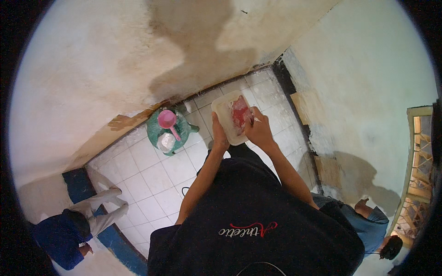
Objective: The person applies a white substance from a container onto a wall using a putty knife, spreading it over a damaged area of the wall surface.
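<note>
My left hand [220, 131] grips the near left side of a whitish rectangular plastic tub [221, 108], its thumb along the rim. My right hand [259, 130] is closed at the tub's right side on a flat red scraper [239, 110], which is smeared with white paste and lies over the tub's inside. White smudges show on the right fingers. The grip end of the scraper is hidden by my hand. The tub is held up above the tiled floor, in front of my dark shirt.
A green stool [184, 137] stands to the left by the wall, bearing a pink dipper [166, 119] and a white bag or lump [165, 143]. Patchy walls meet in a corner ahead. One person [64, 234] is at lower left, another [370, 227] at lower right near a window grille [421, 156].
</note>
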The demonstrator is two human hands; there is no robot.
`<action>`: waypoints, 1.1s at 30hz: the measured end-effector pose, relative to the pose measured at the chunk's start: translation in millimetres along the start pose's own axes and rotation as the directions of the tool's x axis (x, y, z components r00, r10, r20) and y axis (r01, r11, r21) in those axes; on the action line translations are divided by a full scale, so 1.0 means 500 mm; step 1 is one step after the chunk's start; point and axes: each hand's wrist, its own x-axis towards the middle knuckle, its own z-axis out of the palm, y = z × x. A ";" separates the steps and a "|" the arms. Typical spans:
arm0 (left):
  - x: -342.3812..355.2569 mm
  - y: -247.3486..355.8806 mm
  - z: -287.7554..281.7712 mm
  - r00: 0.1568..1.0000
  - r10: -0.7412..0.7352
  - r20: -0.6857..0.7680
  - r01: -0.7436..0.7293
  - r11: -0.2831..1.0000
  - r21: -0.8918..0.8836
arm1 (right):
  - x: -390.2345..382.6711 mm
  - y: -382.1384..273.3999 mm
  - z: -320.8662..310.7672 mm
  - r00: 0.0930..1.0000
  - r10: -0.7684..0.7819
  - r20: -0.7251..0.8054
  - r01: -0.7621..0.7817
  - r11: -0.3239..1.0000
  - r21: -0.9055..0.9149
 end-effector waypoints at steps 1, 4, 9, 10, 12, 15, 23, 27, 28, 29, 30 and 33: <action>0.001 0.002 0.009 1.000 -0.007 -0.001 0.007 1.000 -0.001 | 0.003 -0.008 -0.015 1.000 0.007 0.000 -0.007 1.000 -0.002; 0.005 -0.002 0.032 0.999 -0.047 0.016 0.047 0.999 -0.025 | 0.004 -0.005 -0.038 0.993 -0.015 -0.121 -0.003 0.989 -0.146; 0.026 -0.019 0.050 0.994 -0.091 0.066 0.084 0.991 0.108 | 0.010 0.007 -0.037 0.982 -0.071 -0.174 0.021 0.962 -0.271; 0.033 -0.026 0.048 0.993 -0.103 0.066 0.095 0.989 0.111 | 0.008 0.015 -0.033 0.979 -0.088 -0.184 0.037 0.962 -0.269; 0.049 -0.036 0.042 0.986 -0.126 0.111 0.118 0.990 0.072 | 0.007 0.022 -0.029 0.985 -0.039 -0.169 -0.014 0.953 -0.303; 0.060 -0.051 0.048 0.977 -0.145 0.156 0.136 0.988 0.066 | 0.011 0.003 -0.058 0.986 0.068 -0.152 -0.113 0.946 -0.304; 0.085 -0.057 0.102 0.951 -0.237 0.200 0.217 0.969 0.114 | 0.046 0.046 -0.080 0.974 0.054 -0.221 -0.136 0.917 -0.375; 0.086 -0.059 0.131 0.956 -0.259 0.136 0.236 0.957 0.166 | 0.075 0.062 -0.103 0.962 0.079 -0.260 -0.159 0.938 -0.307; 0.095 -0.062 0.132 0.958 -0.256 0.131 0.233 0.958 0.166 | 0.084 0.060 -0.111 0.959 0.059 -0.279 -0.150 0.936 -0.318; 0.104 -0.072 0.127 0.954 -0.267 0.136 0.249 0.959 0.135 | 0.091 0.062 -0.116 0.962 0.059 -0.268 -0.146 0.936 -0.319; 0.115 -0.081 0.123 0.951 -0.277 0.141 0.264 0.959 0.103 | 0.099 0.065 -0.120 0.964 0.110 -0.240 -0.190 0.920 -0.343; 0.151 -0.105 0.111 0.959 -0.245 0.140 0.239 0.969 0.061 | 0.115 0.106 -0.112 0.990 0.003 -0.143 -0.068 0.890 -0.451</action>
